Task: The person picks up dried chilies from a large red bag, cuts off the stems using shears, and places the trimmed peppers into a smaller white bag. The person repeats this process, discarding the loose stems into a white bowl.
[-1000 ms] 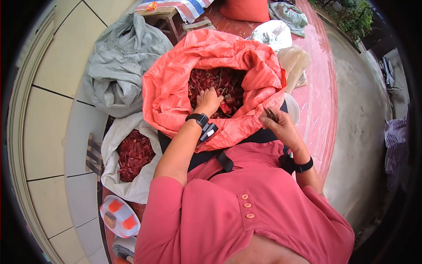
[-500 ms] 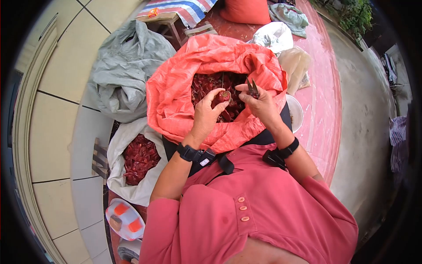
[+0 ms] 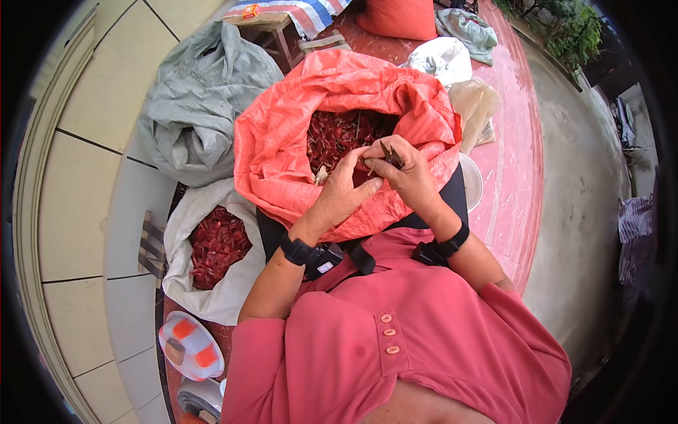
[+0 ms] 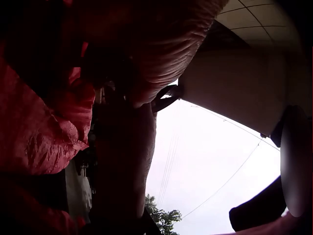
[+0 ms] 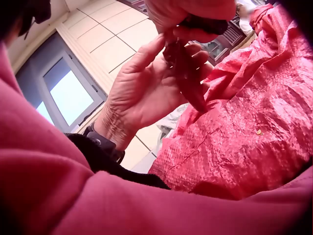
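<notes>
Two bare hands meet over the near right rim of a crinkled coral-red woven sack (image 3: 282, 134) in the head view. I see the left hand (image 3: 337, 194) and the right hand (image 3: 409, 177) close together at the fingertips. The right hand grips dark pointed snips (image 3: 392, 154), tips up. Inside the sack lie dark red dried pieces (image 3: 346, 138). A small orange box (image 3: 250, 11) and the white label (image 3: 325, 268) on the black left wrist device (image 3: 314, 258) carry marks too small for me to read. The sack's opening gives room to the hands' left and beyond them; a white bucket (image 3: 471, 185) stands just beside its right edge. A white sack (image 3: 247, 283) of red pieces sits to the left.

From the left wrist, most of the work is in shadow, and I cannot tell the grip there. Snip blades show against bright sky, with the red sack at left.

On the right wrist view, I have the left hand pinching the top of one long dark red pod (image 5: 188, 81) between thumb and fingers; it hangs point down across the fingers, near the sack's folds. The right hand's fingers are closed narrow around the dark snips, right above the pod.
</notes>
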A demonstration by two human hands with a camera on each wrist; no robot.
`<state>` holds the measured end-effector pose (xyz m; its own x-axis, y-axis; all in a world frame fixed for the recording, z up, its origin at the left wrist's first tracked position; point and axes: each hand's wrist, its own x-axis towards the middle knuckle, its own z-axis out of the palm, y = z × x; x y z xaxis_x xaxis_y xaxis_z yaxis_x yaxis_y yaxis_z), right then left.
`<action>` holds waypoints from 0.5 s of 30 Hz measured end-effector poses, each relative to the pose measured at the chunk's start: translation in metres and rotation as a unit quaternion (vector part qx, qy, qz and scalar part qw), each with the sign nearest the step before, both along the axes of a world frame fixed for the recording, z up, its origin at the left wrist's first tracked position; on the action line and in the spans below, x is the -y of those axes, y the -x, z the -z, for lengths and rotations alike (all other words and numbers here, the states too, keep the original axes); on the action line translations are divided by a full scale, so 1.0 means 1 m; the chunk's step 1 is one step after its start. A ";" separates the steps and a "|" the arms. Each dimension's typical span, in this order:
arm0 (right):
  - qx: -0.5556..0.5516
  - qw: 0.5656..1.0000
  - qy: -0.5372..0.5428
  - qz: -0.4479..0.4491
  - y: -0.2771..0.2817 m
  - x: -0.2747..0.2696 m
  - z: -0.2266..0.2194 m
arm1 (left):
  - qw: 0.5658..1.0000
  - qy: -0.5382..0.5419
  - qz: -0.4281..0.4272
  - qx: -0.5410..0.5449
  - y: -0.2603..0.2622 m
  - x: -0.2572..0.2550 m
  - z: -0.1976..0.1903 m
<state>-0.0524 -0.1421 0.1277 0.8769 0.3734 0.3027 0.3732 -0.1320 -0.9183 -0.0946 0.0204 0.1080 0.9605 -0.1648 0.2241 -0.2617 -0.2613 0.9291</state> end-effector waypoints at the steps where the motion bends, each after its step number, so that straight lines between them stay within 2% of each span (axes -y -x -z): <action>1: 0.013 1.000 0.009 0.005 0.001 -0.002 0.000 | 1.000 0.003 0.005 -0.025 0.001 0.001 -0.002; 3: 0.034 0.999 0.020 0.000 0.003 -0.004 -0.002 | 0.997 0.008 0.015 -0.073 -0.002 0.000 -0.005; 5: 0.053 0.998 0.026 -0.018 0.005 -0.004 -0.006 | 0.998 0.006 0.018 -0.066 -0.002 -0.001 0.000; 8: 0.197 0.967 0.160 -0.009 0.011 0.000 -0.021 | 0.996 -0.054 0.037 -0.057 -0.004 -0.006 -0.004; 11: 0.086 0.989 0.116 -0.013 0.013 -0.001 -0.012 | 0.992 -0.120 0.036 -0.022 -0.001 -0.007 -0.008; 12: -0.020 0.999 0.022 -0.030 0.017 -0.003 -0.013 | 0.990 -0.138 0.031 -0.004 -0.001 -0.007 -0.008; 15: -0.214 0.971 -0.100 -0.037 0.024 -0.004 -0.022 | 0.973 -0.216 0.009 0.083 0.004 -0.010 -0.010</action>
